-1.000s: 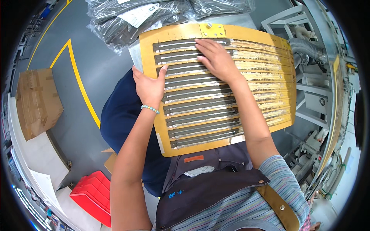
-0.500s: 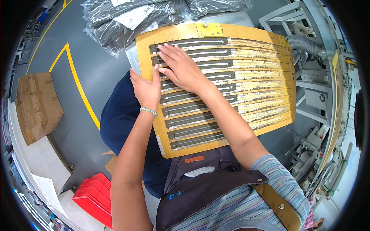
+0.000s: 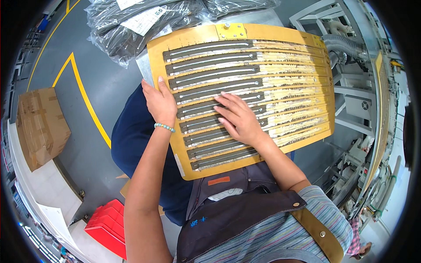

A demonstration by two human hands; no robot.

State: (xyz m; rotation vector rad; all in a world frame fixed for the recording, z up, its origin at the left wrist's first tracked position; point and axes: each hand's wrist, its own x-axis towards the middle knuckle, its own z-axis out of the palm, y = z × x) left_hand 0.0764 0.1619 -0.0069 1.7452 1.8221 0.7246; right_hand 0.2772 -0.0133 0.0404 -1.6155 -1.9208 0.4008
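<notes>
A yellow board (image 3: 280,31) lies tilted in front of me. Several dark grey zippers (image 3: 210,58) with a pale line of teeth fill parallel slots across its left part; the right part of the slots shows ragged, cream-coloured residue. My left hand (image 3: 161,103), with a beaded bracelet at the wrist, rests at the board's left edge. Its fingers stretch along the outside of that edge and its thumb lies toward the slots. My right hand (image 3: 239,118) lies flat over the middle zippers, fingers spread, with their tips touching the strips. Neither hand encloses anything.
Plastic-wrapped dark bundles (image 3: 144,26) with paper labels sit beyond the board. A cardboard box (image 3: 41,127) and a red plastic bin (image 3: 107,228) are to the left. On the right stand a grey metal frame (image 3: 355,94) and a ribbed hose (image 3: 346,45).
My right hand has slid from the upper left ends of the zippers down and right to their middle. My left hand has shifted slightly down and left, apart from the right.
</notes>
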